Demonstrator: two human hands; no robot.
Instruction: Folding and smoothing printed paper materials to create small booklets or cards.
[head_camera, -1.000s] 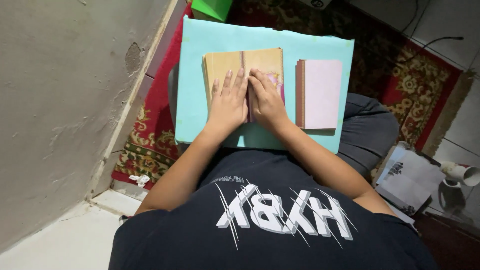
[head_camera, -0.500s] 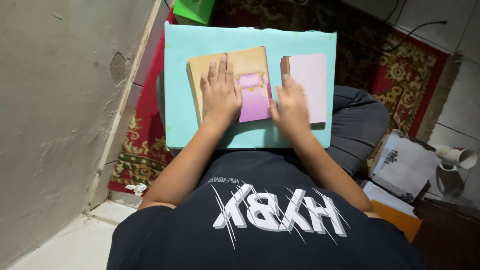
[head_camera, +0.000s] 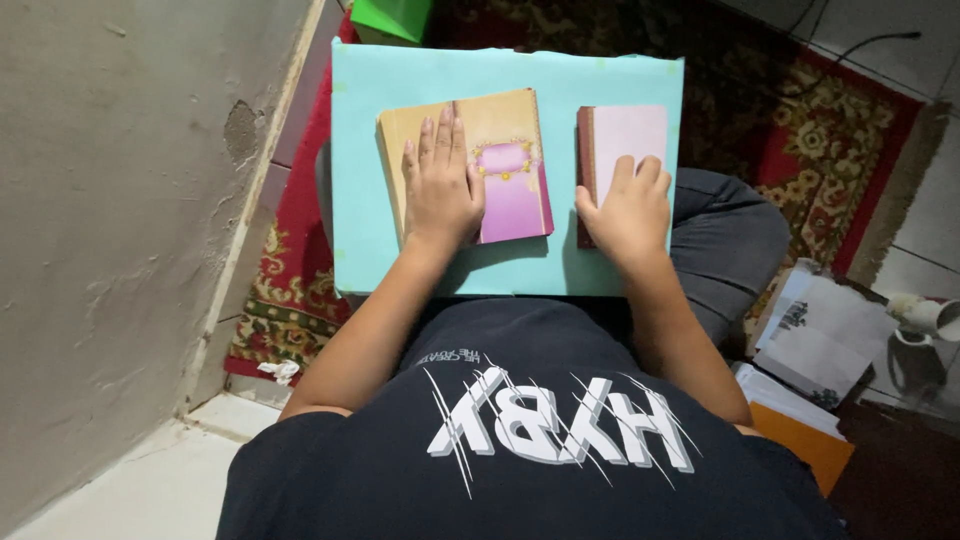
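Resting flat with fingers spread, left hand (head_camera: 441, 190) presses tan book (head_camera: 470, 160), right hand (head_camera: 626, 205) covers pink book (head_camera: 625, 140)

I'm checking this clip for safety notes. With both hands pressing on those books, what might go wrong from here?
The light blue board seems to rest only on the person's lap, so uneven pressing may tip it. The pink book lies close to the board's right edge and might slide off if the right hand pushes outward. The left hand lies flat on the open book; hard pressing may crease its pages.

Black printed T-shirt, perhaps grey trousers.
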